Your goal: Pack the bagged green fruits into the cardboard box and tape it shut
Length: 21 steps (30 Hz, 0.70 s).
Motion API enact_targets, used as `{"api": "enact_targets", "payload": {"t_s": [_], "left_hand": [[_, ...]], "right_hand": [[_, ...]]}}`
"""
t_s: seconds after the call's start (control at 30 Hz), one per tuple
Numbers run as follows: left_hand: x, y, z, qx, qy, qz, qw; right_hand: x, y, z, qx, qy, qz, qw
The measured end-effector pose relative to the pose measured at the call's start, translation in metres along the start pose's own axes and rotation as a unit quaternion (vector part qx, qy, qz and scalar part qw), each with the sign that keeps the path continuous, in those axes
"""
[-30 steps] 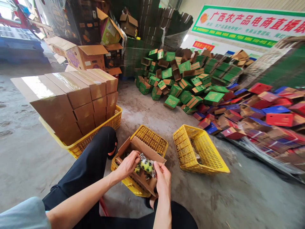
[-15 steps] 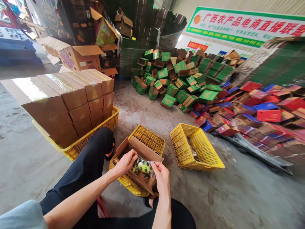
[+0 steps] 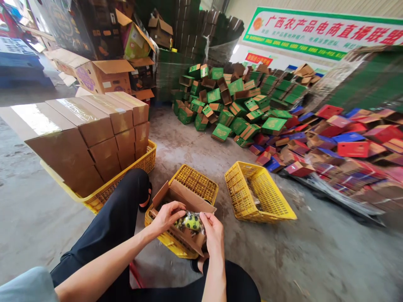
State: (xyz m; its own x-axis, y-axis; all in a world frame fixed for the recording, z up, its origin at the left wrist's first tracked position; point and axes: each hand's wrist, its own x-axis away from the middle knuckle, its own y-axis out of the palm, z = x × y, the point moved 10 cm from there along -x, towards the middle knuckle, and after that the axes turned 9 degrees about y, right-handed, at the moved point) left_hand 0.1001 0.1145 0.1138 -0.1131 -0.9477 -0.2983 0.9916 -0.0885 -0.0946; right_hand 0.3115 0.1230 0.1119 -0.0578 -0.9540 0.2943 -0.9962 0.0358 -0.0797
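A clear plastic packet (image 3: pixel 192 222) with yellow-green, dark-spotted contents is stretched between my two hands; I cannot make out what is inside. My left hand (image 3: pixel 168 214) has its thumb and fingers closed at the packet's left end. At the other end, my right hand (image 3: pixel 214 233) pinches the top right corner of the plastic. Both hands are over an open cardboard box (image 3: pixel 176 195), whose flaps stand up. More of the spotted green stuff shows in the box below my left fingers. The box rests on a yellow plastic crate (image 3: pixel 171 245) between my legs.
Taped cardboard boxes (image 3: pixel 78 121) fill a yellow crate at my left. Beyond my box lies an upturned yellow crate (image 3: pixel 195 182). Another yellow crate (image 3: pixel 270 197) at the right has some things inside. Green boxes (image 3: pixel 222 132) and red and blue boxes (image 3: pixel 352 149) lie heaped farther back.
My left fingers have loosened and lifted slightly at the packet's left end, the index finger now straighter. My right hand keeps its pinch. The view has shifted a little.
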Motion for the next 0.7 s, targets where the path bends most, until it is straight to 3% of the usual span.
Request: {"api": "enact_targets", "payload": {"t_s": [0.2,0.47,0.7], "left_hand": [[-0.002,-0.001,0.011,-0.02,0.014,-0.009,1.0],[0.001,0.0,-0.011,0.093,-0.134,0.023,0.986],[0.008,0.0,-0.019,0.162,-0.168,0.073,0.97]], "right_hand": [[0.003,0.001,-0.004,-0.006,0.007,-0.004,1.0],[0.009,0.005,-0.013,0.012,0.022,-0.008,1.0],[0.006,0.008,-0.01,-0.015,-0.005,-0.012,1.0]]}}
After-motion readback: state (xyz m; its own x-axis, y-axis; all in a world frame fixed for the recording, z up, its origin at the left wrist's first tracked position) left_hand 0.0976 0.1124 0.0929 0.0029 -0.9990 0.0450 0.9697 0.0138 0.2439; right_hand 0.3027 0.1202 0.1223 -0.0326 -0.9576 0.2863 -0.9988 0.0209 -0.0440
